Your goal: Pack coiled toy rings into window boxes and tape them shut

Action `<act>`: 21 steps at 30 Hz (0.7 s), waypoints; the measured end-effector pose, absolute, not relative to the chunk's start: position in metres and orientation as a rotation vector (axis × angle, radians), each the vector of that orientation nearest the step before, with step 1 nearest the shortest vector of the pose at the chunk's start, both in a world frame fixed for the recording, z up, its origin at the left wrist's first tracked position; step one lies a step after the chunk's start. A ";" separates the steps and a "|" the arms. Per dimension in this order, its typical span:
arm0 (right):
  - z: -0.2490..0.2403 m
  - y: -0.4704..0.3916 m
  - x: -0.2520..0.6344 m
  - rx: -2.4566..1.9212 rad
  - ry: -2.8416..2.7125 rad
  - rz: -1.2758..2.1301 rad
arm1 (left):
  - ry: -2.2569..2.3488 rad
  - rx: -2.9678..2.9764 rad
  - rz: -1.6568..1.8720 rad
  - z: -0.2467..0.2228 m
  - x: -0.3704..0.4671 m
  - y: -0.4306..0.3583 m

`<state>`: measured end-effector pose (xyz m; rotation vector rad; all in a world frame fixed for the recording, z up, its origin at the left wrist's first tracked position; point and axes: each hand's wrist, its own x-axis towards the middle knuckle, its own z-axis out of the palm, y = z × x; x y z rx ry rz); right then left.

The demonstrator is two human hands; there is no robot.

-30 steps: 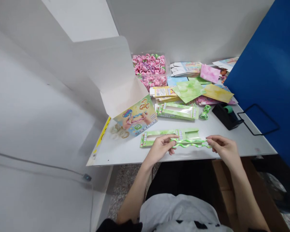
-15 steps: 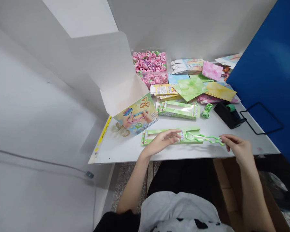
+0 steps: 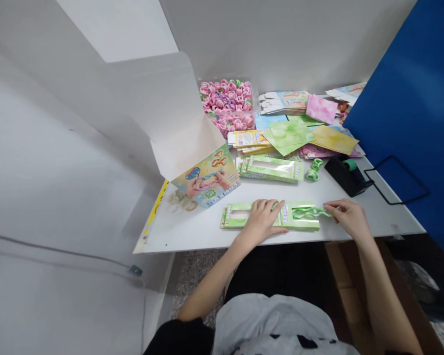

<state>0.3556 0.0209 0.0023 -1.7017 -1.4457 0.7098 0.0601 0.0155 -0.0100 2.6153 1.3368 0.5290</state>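
A long green box (image 3: 233, 222) lies flat near the table's front edge, with a window in its left part. Across its middle rests my left hand (image 3: 262, 219), the fingers spread over the card and the thumb lower down. A green wavy strand (image 3: 307, 212) lies over the right part of the box, inside the open section. Its right end is pinched in the fingers of my right hand (image 3: 346, 214), just beyond the box's right end.
Behind lie more green boxes (image 3: 270, 168), green coils (image 3: 314, 173) and a black tape dispenser (image 3: 346, 177). An open display box (image 3: 210, 180) stands at the left. Farther back are a tub of pink coils (image 3: 227, 103), green cards (image 3: 288, 137) and yellow cards (image 3: 335, 139).
My left hand has come down onto the middle of the green box. My right hand has moved left with the strand, which now lies farther over the box.
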 end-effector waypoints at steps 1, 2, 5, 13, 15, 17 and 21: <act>0.000 0.020 0.349 -1.694 -1.438 0.745 | 1.339 2.621 0.543 -0.011 0.063 0.013; -0.002 0.019 0.342 -1.693 -1.418 0.785 | 1.339 2.624 0.559 -0.011 0.065 0.011; -0.007 0.017 0.324 -1.676 -1.350 0.900 | 1.342 2.627 0.597 -0.012 0.070 0.008; 0.006 0.015 0.325 -1.599 -1.428 1.249 | 1.318 2.693 0.678 -0.008 0.065 0.005; 0.014 0.013 0.327 -1.512 -1.416 1.412 | 1.305 2.710 0.702 -0.003 0.063 0.002; 0.020 0.010 0.323 -1.466 -1.349 1.470 | 1.292 2.726 0.705 0.004 0.063 0.000; 0.023 0.000 0.303 -1.393 -1.290 1.508 | 1.247 2.784 0.664 0.021 0.069 -0.005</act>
